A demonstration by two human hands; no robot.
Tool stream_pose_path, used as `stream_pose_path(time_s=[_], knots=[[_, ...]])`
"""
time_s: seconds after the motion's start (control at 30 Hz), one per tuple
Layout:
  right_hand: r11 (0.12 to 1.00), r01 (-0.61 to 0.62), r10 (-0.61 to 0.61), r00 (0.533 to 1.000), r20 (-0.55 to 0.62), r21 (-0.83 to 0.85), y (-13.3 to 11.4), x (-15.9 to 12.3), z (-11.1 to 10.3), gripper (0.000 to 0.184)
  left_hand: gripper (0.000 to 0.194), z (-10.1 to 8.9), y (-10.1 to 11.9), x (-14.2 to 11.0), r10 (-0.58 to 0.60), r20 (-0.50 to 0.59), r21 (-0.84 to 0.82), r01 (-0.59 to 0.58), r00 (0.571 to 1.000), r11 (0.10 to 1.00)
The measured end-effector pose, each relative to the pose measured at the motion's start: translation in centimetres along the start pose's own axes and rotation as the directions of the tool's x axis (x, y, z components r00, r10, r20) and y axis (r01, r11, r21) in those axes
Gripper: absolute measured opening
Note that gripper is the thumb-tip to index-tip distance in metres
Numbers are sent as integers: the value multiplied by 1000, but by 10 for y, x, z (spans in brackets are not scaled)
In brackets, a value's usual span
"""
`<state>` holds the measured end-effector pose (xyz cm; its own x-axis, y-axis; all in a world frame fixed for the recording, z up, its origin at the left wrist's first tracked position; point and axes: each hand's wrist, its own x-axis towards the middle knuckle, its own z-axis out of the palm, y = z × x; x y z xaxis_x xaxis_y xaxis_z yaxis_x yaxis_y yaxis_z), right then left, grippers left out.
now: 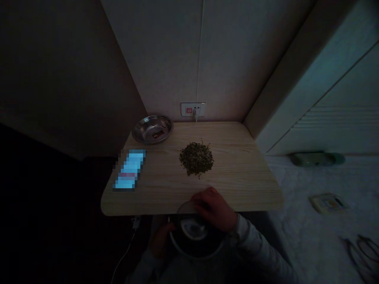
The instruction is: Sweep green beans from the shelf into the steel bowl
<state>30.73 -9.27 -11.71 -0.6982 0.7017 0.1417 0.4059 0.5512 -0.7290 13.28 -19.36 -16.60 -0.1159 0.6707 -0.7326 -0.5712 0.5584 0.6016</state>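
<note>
A loose pile of small dark green grains or beans (196, 158) lies on the pale wooden table (242, 173). Below the table's front edge is a dark round vessel with a pale rim (197, 258). My left hand (160, 238) grips its left side, the thumb at the rim and the other fingers hidden. Over the vessel, my right hand (215, 209) is closed, palm down, on the edge of a clear round cup-like thing (186, 208). Its exact kind is too dim to make out. The right fingertips are partly hidden, close to the table edge.
A shallow steel bowl (152, 130) stands at the table's back left, behind a lit, blurred-out phone (130, 170). A wall socket (193, 109) holds a plug. A white cable (126, 252) hangs at left. Right of the table, a white surface (291, 189) carries a small packet (328, 203).
</note>
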Motion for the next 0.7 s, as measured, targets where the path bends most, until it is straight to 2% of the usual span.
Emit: stream_pose_path(time_s=[0.13, 0.27, 0.43, 0.57, 0.7], knots=[[969, -153, 174, 980, -95, 193, 8, 2, -6, 21, 33, -3, -4, 4, 22, 65, -41, -20, 998, 999], [930, -250, 317, 917, -244, 268, 28, 8, -25, 24, 37, -3, -4, 5, 17, 26, -62, -16, 1000, 998], [929, -275, 357, 844, -401, 248, 48, 12, -39, 25, 37, 3, -3, 3, 18, -7, -38, -18, 1000, 999], [934, -282, 351, 839, -416, 219, 49, 11, -37, 24, 40, 6, -3, 3, 81, -14, -38, -81, 997, 996], [932, -303, 362, 815, -453, 201, 47, 11, -36, 24, 33, 3, -3, 6, 27, 30, -18, -27, 999, 999]])
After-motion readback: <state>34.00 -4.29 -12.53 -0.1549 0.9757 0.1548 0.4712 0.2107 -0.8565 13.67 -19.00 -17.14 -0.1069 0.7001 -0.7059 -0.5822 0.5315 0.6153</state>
